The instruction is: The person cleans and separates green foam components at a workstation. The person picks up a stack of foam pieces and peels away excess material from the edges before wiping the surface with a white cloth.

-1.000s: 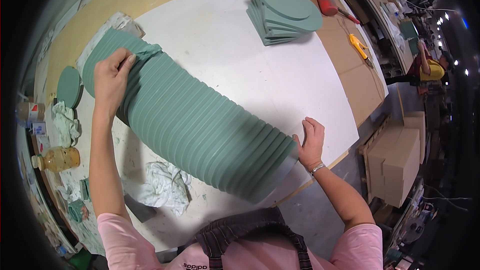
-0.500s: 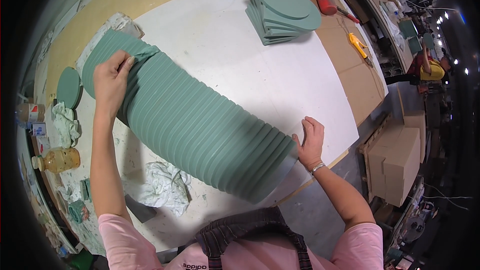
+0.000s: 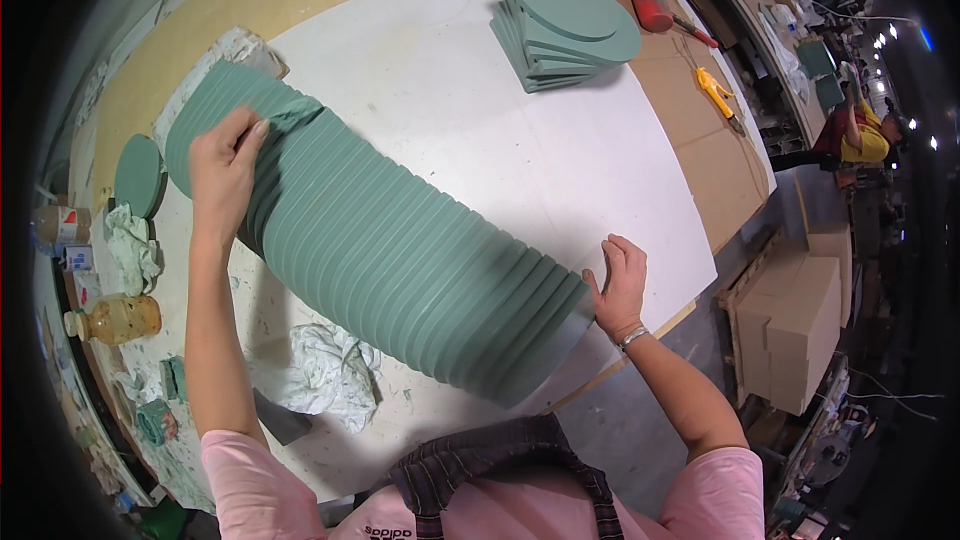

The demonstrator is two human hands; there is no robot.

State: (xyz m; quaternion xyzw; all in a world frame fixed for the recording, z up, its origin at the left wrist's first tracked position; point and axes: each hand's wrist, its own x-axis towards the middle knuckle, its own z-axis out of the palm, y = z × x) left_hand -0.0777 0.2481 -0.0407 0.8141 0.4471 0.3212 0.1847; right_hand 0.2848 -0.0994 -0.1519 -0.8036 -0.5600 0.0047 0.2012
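Observation:
A long row of green, round-edged boards (image 3: 400,240) stands packed face to face, running diagonally across the white work table (image 3: 420,70). My left hand (image 3: 222,170) is closed near the row's far left part, pinching a green-stained cloth (image 3: 292,112) that lies against the board edges. At the near right end of the row is my right hand (image 3: 620,285), its fingers stretched and its thumb apart. The thumb is close to the end board; whether it touches is hard to see. A metal bracelet (image 3: 634,337) circles that wrist.
Fanned green boards (image 3: 570,25) are stacked at the back, beside a red mallet (image 3: 652,6) and yellow tool (image 3: 716,90). At left are a round green piece (image 3: 139,176), jar (image 3: 122,319) and crumpled cloth (image 3: 325,380). Cardboard boxes (image 3: 795,325) stand right; a person (image 3: 862,135) is farther off.
My left hand and its cloth have shifted very slightly along the row. The right hand stays at the row's end, almost unmoved.

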